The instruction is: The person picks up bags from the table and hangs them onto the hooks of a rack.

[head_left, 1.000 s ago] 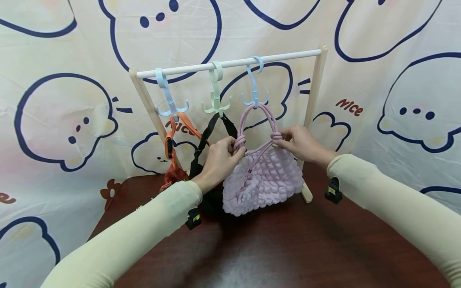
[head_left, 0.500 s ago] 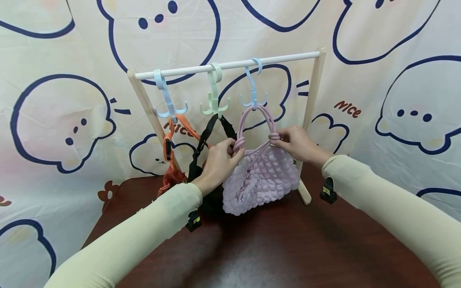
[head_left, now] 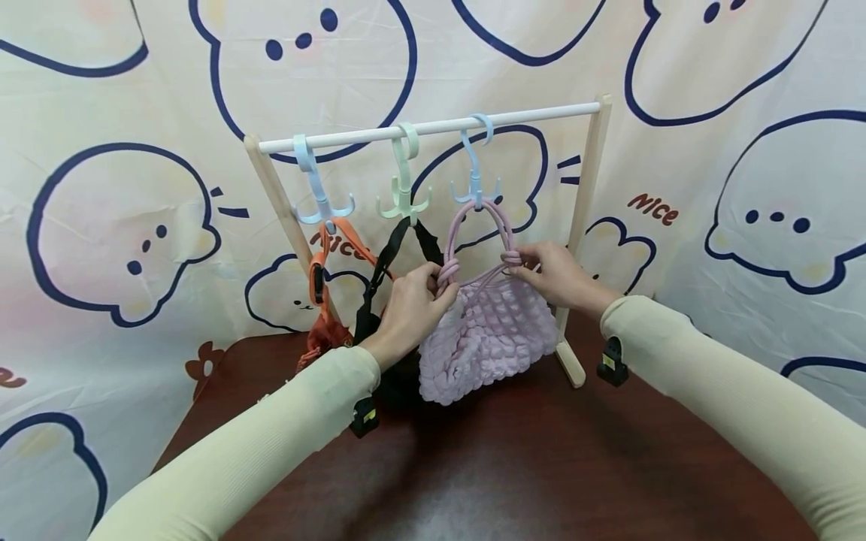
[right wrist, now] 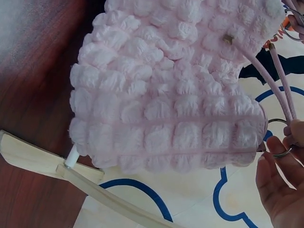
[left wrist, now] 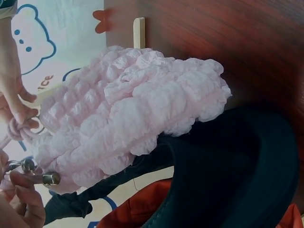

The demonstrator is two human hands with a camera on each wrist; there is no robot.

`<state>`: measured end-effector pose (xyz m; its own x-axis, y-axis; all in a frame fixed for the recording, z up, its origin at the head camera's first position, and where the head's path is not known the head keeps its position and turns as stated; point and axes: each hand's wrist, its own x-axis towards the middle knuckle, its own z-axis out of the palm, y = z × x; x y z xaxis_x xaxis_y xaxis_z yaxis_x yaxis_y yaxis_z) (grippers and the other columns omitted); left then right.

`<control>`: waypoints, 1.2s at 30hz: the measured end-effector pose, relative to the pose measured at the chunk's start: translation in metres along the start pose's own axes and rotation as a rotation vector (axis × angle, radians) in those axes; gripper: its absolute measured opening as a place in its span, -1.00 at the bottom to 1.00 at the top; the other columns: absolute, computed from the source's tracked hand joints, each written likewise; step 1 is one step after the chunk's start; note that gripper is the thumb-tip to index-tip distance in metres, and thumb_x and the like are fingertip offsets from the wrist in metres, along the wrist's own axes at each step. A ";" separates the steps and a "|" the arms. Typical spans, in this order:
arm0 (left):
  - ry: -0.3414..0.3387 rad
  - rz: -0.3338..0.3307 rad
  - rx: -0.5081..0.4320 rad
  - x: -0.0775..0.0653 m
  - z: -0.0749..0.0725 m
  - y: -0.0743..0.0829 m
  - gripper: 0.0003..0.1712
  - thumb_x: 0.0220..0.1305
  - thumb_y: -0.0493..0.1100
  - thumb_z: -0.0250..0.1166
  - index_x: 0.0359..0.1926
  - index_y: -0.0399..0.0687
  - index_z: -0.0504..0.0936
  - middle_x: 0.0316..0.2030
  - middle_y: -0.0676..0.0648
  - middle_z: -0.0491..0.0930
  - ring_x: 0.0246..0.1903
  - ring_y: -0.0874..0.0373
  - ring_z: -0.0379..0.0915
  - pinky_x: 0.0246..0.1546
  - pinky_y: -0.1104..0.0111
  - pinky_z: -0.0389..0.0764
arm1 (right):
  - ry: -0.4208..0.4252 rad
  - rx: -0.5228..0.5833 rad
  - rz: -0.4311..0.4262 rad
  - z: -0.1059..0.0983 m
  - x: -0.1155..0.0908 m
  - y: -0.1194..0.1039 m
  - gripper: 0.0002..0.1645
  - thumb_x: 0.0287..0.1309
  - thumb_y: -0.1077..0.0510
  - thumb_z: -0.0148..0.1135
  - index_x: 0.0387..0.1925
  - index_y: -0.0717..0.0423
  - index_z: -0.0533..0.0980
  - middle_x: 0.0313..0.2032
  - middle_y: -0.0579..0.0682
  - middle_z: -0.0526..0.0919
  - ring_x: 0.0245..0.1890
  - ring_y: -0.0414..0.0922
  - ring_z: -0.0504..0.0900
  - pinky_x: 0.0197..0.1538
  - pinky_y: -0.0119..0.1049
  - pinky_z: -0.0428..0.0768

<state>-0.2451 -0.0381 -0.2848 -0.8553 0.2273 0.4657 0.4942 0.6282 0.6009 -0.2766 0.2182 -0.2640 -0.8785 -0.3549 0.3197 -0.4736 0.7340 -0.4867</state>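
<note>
A pink puffy handbag (head_left: 490,342) hangs at the rack by its pink cord handles (head_left: 506,225), which loop over the right blue hook (head_left: 476,180). My left hand (head_left: 409,304) pinches the knotted cord at the handle's left base. At the right base, my right hand (head_left: 558,276) pinches the other knot. A metal ring (right wrist: 285,153) shows at those right fingers in the right wrist view. Metal cord ends (left wrist: 51,178) stick out by my left hand in the left wrist view. The bag's lower edge appears near the table; whether it touches cannot be told.
A wooden rack with a white bar (head_left: 440,120) stands on the dark table (head_left: 473,466). An orange strap bag (head_left: 328,330) hangs from the left blue hook (head_left: 318,188), a black bag (left wrist: 237,161) from the green hook (head_left: 404,180). Patterned cloth (head_left: 717,60) lies behind.
My right hand has shifted slightly left, and the bag's right end has come a little left with it. The left hand keeps its hold on the left knot.
</note>
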 end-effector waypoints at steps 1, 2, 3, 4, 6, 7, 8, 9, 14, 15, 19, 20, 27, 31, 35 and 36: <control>0.001 -0.001 0.001 0.000 0.000 0.000 -0.79 0.39 -0.06 0.26 -0.13 -0.10 0.63 -0.42 -0.03 0.64 -0.52 0.20 0.47 -0.47 0.40 0.47 | 0.001 -0.002 0.002 0.001 0.000 0.000 -0.68 0.40 0.16 0.21 0.09 0.20 0.63 -0.12 0.19 0.74 -0.11 0.06 0.67 -0.08 -0.07 0.58; 0.001 -0.002 0.000 0.000 -0.001 0.000 -0.79 0.39 -0.06 0.27 -0.12 -0.11 0.63 -0.42 -0.03 0.64 -0.52 0.19 0.48 -0.47 0.39 0.48 | 0.001 -0.005 0.003 0.001 0.000 0.000 -0.68 0.41 0.16 0.20 0.09 0.20 0.62 -0.12 0.20 0.74 -0.10 0.07 0.68 -0.07 -0.05 0.59; 0.003 -0.003 0.002 0.000 -0.001 -0.001 -0.78 0.39 -0.06 0.27 -0.12 -0.12 0.64 -0.42 -0.03 0.66 -0.51 0.19 0.49 -0.45 0.39 0.49 | 0.001 -0.004 0.006 0.002 0.000 0.000 -0.66 0.41 0.15 0.20 0.11 0.20 0.61 -0.10 0.20 0.74 -0.08 0.08 0.68 -0.05 -0.04 0.59; 0.006 -0.002 0.004 0.000 -0.002 -0.001 -0.77 0.39 -0.06 0.27 -0.11 -0.12 0.65 -0.41 -0.03 0.67 -0.50 0.19 0.50 -0.44 0.38 0.50 | 0.001 -0.006 0.007 0.002 0.001 0.000 -0.65 0.41 0.15 0.20 0.14 0.21 0.60 -0.08 0.21 0.74 -0.06 0.09 0.68 -0.03 -0.02 0.59; 0.014 0.000 0.005 0.000 -0.003 -0.001 -0.76 0.38 -0.06 0.28 -0.10 -0.13 0.67 -0.40 -0.04 0.69 -0.49 0.19 0.52 -0.42 0.38 0.51 | -0.002 -0.001 0.015 0.003 0.001 0.000 -0.61 0.42 0.15 0.19 0.19 0.22 0.57 -0.03 0.23 0.72 -0.01 0.11 0.67 0.00 0.01 0.59; 0.015 0.000 0.004 0.000 -0.003 -0.002 -0.75 0.38 -0.06 0.28 -0.08 -0.14 0.68 -0.39 -0.04 0.70 -0.49 0.20 0.52 -0.41 0.37 0.52 | -0.005 0.001 0.020 0.003 0.000 -0.001 -0.59 0.42 0.15 0.18 0.21 0.22 0.55 -0.01 0.23 0.72 0.00 0.12 0.67 0.02 0.02 0.59; 0.016 -0.001 0.004 0.000 -0.003 -0.002 -0.74 0.38 -0.06 0.28 -0.07 -0.14 0.69 -0.38 -0.04 0.71 -0.49 0.20 0.53 -0.41 0.37 0.52 | -0.007 0.004 0.023 0.003 0.000 -0.001 -0.58 0.42 0.15 0.17 0.23 0.22 0.54 0.00 0.23 0.71 0.02 0.12 0.66 0.03 0.03 0.59; 0.016 -0.001 0.007 0.000 -0.004 -0.002 -0.73 0.38 -0.06 0.28 -0.05 -0.14 0.70 -0.38 -0.04 0.72 -0.49 0.20 0.53 -0.41 0.38 0.52 | -0.008 0.008 0.026 0.004 0.000 -0.001 -0.56 0.43 0.14 0.17 0.25 0.22 0.52 0.02 0.24 0.70 0.03 0.13 0.66 0.04 0.04 0.59; 0.003 0.000 0.012 -0.001 -0.006 -0.003 -0.71 0.39 -0.06 0.28 0.01 -0.11 0.70 -0.35 -0.03 0.73 -0.51 0.22 0.53 -0.45 0.40 0.51 | -0.015 0.014 0.038 0.004 -0.001 -0.002 -0.50 0.44 0.11 0.15 0.32 0.19 0.47 0.10 0.23 0.67 0.10 0.14 0.63 0.06 0.05 0.58; 0.003 0.003 0.019 -0.002 -0.007 -0.003 -0.70 0.40 -0.05 0.27 0.01 -0.10 0.70 -0.35 -0.02 0.74 -0.51 0.22 0.53 -0.46 0.40 0.50 | -0.016 0.016 0.039 0.004 -0.001 -0.002 -0.49 0.44 0.10 0.15 0.33 0.19 0.46 0.11 0.22 0.66 0.11 0.15 0.62 0.07 0.06 0.58; 0.018 0.016 0.078 -0.004 -0.009 -0.003 -0.70 0.40 0.02 0.25 0.00 -0.02 0.71 -0.37 0.05 0.74 -0.53 0.22 0.53 -0.53 0.37 0.47 | -0.021 0.021 0.041 0.004 -0.001 -0.001 -0.45 0.45 0.10 0.14 0.38 0.19 0.41 0.18 0.23 0.63 0.17 0.17 0.58 0.12 0.09 0.57; 0.025 0.019 0.096 -0.004 -0.010 -0.003 -0.69 0.40 0.04 0.25 0.00 0.01 0.72 -0.37 0.06 0.74 -0.52 0.22 0.54 -0.53 0.36 0.47 | -0.023 0.024 0.041 0.004 -0.001 -0.001 -0.44 0.45 0.10 0.13 0.39 0.19 0.40 0.19 0.24 0.62 0.18 0.17 0.57 0.14 0.10 0.56; 0.035 0.007 0.150 -0.007 -0.012 -0.004 -0.67 0.40 0.08 0.24 0.00 0.03 0.71 -0.32 0.07 0.76 -0.39 0.19 0.62 -0.35 0.26 0.55 | -0.021 0.030 0.052 0.003 -0.003 -0.002 -0.42 0.47 0.07 0.11 0.42 0.17 0.37 0.25 0.25 0.57 0.25 0.20 0.54 0.18 0.13 0.57; 0.032 -0.008 0.150 -0.009 -0.014 -0.006 -0.69 0.41 0.08 0.22 -0.03 0.04 0.71 -0.35 0.06 0.75 -0.40 0.17 0.60 -0.34 0.26 0.53 | -0.020 0.036 0.050 0.003 -0.003 -0.002 -0.42 0.47 0.08 0.11 0.42 0.17 0.37 0.26 0.27 0.56 0.26 0.22 0.52 0.20 0.14 0.55; 0.046 -0.005 0.145 -0.011 -0.016 -0.006 -0.70 0.40 0.09 0.21 -0.07 0.06 0.72 -0.39 0.08 0.73 -0.42 0.18 0.58 -0.35 0.27 0.51 | -0.007 0.028 0.038 0.003 -0.002 -0.001 -0.40 0.46 0.07 0.12 0.42 0.23 0.35 0.23 0.29 0.58 0.25 0.24 0.54 0.20 0.17 0.55; 0.048 -0.004 0.144 -0.011 -0.017 -0.007 -0.70 0.40 0.09 0.21 -0.08 0.06 0.73 -0.40 0.08 0.73 -0.42 0.18 0.58 -0.35 0.27 0.51 | -0.003 0.026 0.039 0.003 -0.002 -0.001 -0.39 0.46 0.07 0.13 0.42 0.23 0.35 0.22 0.29 0.58 0.24 0.24 0.55 0.19 0.18 0.55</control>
<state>-0.2359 -0.0574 -0.2831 -0.8468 0.1908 0.4965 0.4606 0.7298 0.5052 -0.2749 0.2164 -0.2666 -0.8965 -0.3281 0.2978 -0.4406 0.7319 -0.5198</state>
